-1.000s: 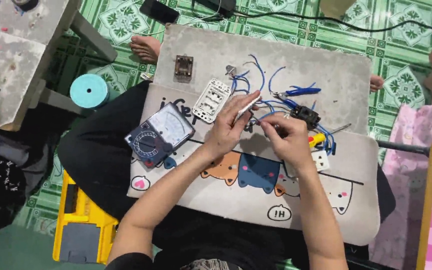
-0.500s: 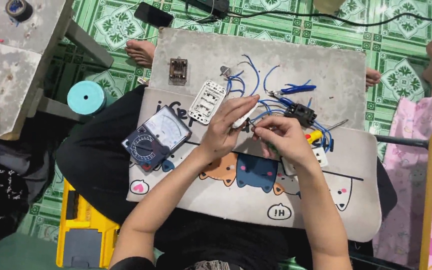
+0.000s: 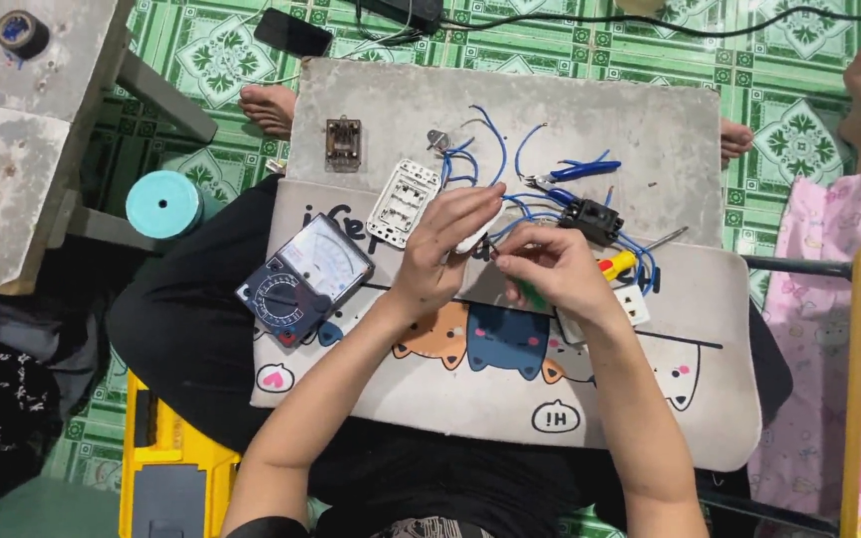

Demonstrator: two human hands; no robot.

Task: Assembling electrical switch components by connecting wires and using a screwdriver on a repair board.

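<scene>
Hands (image 3: 495, 254) closer together, white part (image 3: 472, 241) between.

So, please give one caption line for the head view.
Left hand and right hand work on blue wires beside an analog multimeter on a lap board.

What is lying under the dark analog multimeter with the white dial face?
The dark analog multimeter rests on the pale lap mat printed with cartoon cats, overhanging its left edge above a black-clothed leg. The print beneath it is covered.
</scene>
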